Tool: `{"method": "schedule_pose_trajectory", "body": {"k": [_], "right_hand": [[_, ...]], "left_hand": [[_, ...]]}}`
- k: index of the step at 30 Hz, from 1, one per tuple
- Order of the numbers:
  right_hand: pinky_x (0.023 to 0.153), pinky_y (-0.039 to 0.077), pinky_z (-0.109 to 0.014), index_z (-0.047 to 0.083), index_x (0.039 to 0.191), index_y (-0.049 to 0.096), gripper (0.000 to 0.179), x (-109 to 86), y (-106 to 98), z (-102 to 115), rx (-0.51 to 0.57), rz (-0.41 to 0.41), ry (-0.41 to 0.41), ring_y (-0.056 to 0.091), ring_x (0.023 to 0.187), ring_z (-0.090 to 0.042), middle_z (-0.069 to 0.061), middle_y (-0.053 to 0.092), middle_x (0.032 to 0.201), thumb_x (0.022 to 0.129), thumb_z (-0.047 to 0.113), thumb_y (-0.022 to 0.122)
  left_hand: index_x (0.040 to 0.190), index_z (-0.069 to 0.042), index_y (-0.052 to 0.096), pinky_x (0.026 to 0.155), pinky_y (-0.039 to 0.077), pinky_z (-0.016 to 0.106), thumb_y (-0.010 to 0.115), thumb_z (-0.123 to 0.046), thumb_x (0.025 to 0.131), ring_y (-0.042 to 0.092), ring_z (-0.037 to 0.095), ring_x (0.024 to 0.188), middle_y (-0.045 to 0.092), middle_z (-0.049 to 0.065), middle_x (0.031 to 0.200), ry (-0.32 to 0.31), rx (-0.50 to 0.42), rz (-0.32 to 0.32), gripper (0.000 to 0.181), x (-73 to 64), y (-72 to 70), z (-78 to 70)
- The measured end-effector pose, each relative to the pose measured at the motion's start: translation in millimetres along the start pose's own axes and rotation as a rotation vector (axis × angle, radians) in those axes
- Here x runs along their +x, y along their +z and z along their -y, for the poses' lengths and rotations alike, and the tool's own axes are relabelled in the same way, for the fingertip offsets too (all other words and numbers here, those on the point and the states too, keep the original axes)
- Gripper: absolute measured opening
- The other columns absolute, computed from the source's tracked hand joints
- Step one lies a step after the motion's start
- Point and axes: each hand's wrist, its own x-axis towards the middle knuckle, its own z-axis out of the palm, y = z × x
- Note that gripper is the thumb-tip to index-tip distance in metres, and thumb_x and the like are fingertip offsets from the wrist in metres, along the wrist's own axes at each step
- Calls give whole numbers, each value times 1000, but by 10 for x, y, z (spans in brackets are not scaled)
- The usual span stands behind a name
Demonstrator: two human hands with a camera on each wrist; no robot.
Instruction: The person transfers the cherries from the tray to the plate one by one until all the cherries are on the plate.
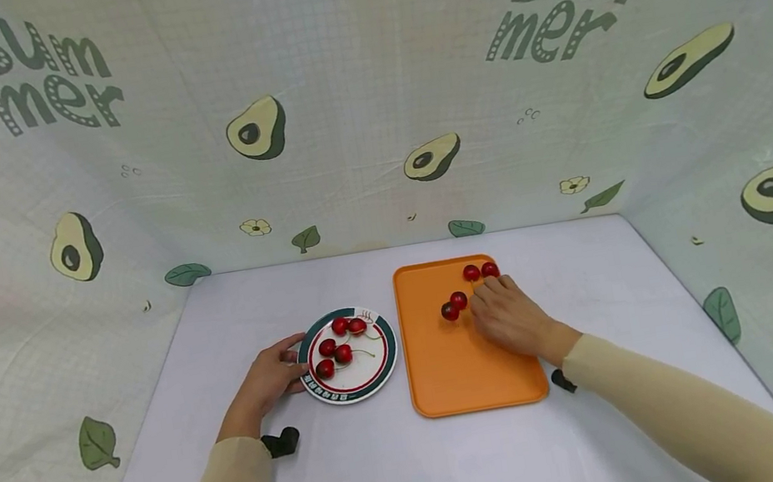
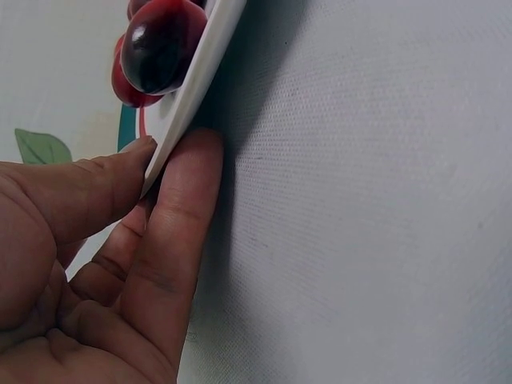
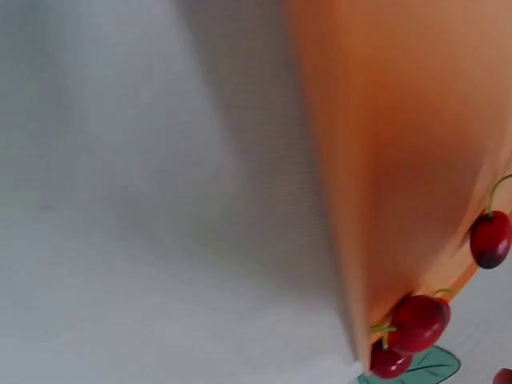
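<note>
My left hand (image 1: 270, 377) pinches the left rim of a round white plate (image 1: 370, 374) with a green border. In the left wrist view, the thumb (image 2: 112, 180) lies on top of the rim and a finger (image 2: 180, 216) is beneath it. Several red cherries (image 1: 344, 354), some with stems, lie on the plate. My right hand (image 1: 508, 316) is over the orange tray (image 1: 447, 383), its fingertips down beside a pair of cherries (image 1: 450, 312). Further cherries (image 1: 471, 272) lie at the tray's far edge. Whether the right fingers hold anything is hidden; the right wrist view shows cherries (image 3: 418, 322) but no hand.
Plate and tray stand side by side on a white-covered table (image 1: 364, 480), a narrow gap between them. Behind the table rises a cloth backdrop (image 1: 353, 128) printed with avocados and leaves. Black wrist straps (image 1: 282, 443) show at both sleeves.
</note>
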Motion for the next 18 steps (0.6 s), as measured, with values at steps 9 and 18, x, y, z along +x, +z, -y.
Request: {"method": "schedule_pose_trajectory", "body": {"k": [9,18], "right_hand": [[78,36,-40,5,90,58,16,309,-59,185,2,-56,-46,46,87,-29,-8,47,84,100,14,66],[84,43,-39,7,94,58,14,630,-170,543,-26,-34,-144,48,91,-27,-6,49,88,103,17,61]], "left_hand": [[160,-18,46,74,63,28,67,-4,101,63,21,89,51,18,129,4,7,-4,65,13,1,1],[160,-18,46,73,62,27,68,-4,100,63,21,89,52,19,128,-7,14,-13,65,11,6,2]]}}
